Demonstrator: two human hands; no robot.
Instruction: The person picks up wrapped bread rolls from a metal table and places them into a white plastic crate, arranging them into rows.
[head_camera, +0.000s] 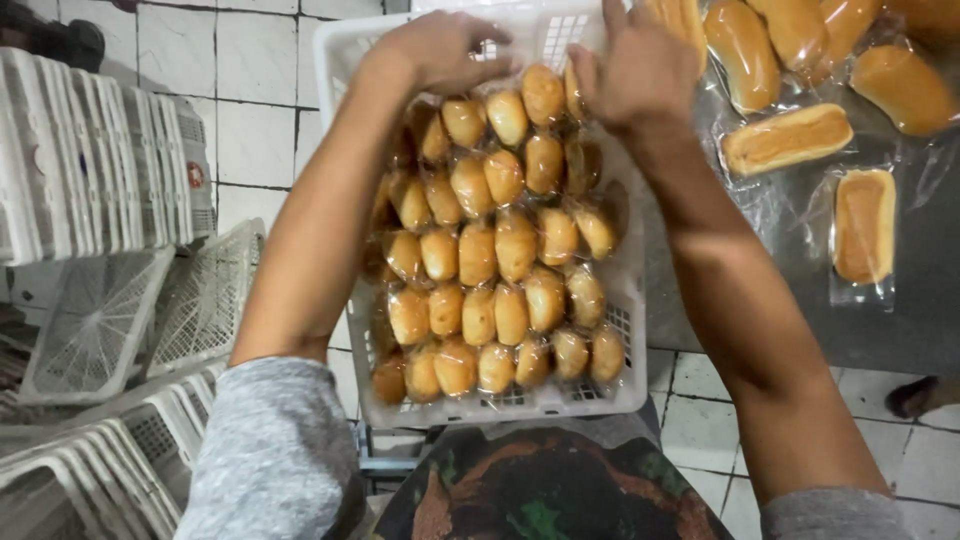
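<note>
Head view: settling a clear bag of small buns into white crate, left hand and right hand apart, pinching its far edge; next, probably releasing and flattening gently.

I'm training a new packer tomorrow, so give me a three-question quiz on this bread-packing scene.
1. True or false: the white plastic crate holds bagged rolls.
2. Where do both hands rest: A) at the crate's far end, B) on the floor, C) on the stacked crates?
3. Fill in: the long wrapped buns lie on the metal ____ at right.

Key: 1 true. 2 A: the left hand and right hand lie on the farthest bags of rolls. 3 table.
</note>
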